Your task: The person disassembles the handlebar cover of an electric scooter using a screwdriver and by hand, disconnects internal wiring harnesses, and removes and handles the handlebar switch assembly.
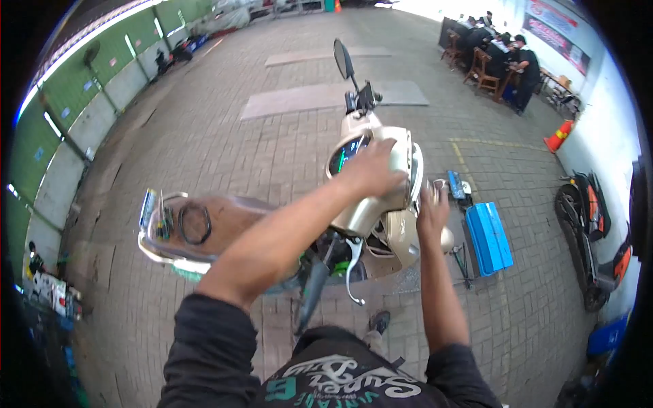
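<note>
A gold scooter stands across the view, its headlight housing and lit display near the middle. My left hand lies over the top of the housing, beside the display; its fingers are blurred. My right hand is raised just beyond the front of the housing, its fingers blurred too. A brake lever and black handlebar grip point toward me. One round mirror stands on the far side. On the brown seat lie a black cable loop and some tools.
A blue toolbox sits on the paving right of the scooter, with tools beside it. Farther right are an orange and black motorcycle and a traffic cone. Several people sit or stand at a table at the upper right.
</note>
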`<control>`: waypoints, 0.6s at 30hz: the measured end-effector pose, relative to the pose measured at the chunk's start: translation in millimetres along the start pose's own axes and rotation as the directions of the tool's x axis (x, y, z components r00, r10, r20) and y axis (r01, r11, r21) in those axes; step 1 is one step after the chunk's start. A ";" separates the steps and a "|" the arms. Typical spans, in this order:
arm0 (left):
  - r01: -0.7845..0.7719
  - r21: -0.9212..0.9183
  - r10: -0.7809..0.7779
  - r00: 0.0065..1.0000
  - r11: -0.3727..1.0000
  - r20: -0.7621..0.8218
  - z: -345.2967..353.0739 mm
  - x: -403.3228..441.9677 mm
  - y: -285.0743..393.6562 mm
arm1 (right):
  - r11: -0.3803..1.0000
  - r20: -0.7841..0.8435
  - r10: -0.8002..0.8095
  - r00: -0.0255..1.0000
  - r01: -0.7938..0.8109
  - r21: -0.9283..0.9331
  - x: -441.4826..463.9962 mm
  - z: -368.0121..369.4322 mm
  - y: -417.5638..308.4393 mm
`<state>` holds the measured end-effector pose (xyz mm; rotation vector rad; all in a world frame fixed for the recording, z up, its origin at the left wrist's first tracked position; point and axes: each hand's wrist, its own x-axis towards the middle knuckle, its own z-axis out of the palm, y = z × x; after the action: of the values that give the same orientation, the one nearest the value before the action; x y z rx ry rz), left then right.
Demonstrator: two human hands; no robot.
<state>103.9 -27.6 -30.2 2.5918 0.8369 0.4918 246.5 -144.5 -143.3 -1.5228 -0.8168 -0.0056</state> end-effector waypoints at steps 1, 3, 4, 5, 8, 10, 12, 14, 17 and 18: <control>-0.029 -0.018 0.027 0.998 0.999 -0.062 -7.5 -21.8 -12.5 | 0.971 0.050 0.190 0.980 -0.196 0.138 -29.9 -9.9 -0.4; -0.008 -0.148 -0.008 0.994 0.989 -0.107 -13.1 -89.3 -39.6 | 0.954 0.013 0.278 0.961 -0.277 0.116 -104.8 -33.6 -3.7; 0.023 -0.243 -0.050 0.993 0.970 -0.105 -15.1 -118.9 -53.9 | 0.947 0.010 0.293 0.956 -0.292 0.133 -136.0 -45.7 -11.2; 0.200 -0.272 -0.222 0.974 0.941 -0.052 5.1 -148.2 -72.9 | 0.907 -0.013 0.420 0.908 -0.419 0.049 -163.6 -61.4 -12.3; 0.364 -0.737 -0.148 0.928 0.570 0.343 164.8 -214.3 -160.6 | 0.801 -0.162 0.583 0.796 -0.597 -0.046 -239.4 -127.2 25.4; 0.414 -0.855 -0.339 0.890 0.313 0.306 191.6 -223.3 -130.5 | 0.759 -0.295 0.610 0.736 -0.649 -0.048 -246.6 -175.5 43.6; 0.409 -0.891 -0.390 0.866 0.196 0.312 153.8 -214.1 -79.2 | 0.775 -0.436 0.551 0.711 -0.631 -0.049 -231.0 -200.4 19.2; 0.463 -0.876 -0.465 0.811 0.137 0.356 116.6 -199.8 -30.7 | 0.846 -0.544 0.411 0.732 -0.528 -0.071 -180.3 -203.9 -60.9; 0.414 -0.901 -0.343 0.871 0.127 0.352 150.4 -168.9 -18.5 | 0.995 -0.621 0.038 0.783 -0.085 -0.046 -125.5 -170.9 -151.5; 0.411 -0.893 -0.250 0.898 0.182 0.362 148.9 -152.6 -15.1 | 0.992 -0.530 -0.118 0.840 0.127 -0.019 -113.7 -152.3 -180.5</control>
<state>44.6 -145.1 -198.6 1.1794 0.6735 0.4605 145.2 -350.1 -16.2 -1.3528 -0.4596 -0.4967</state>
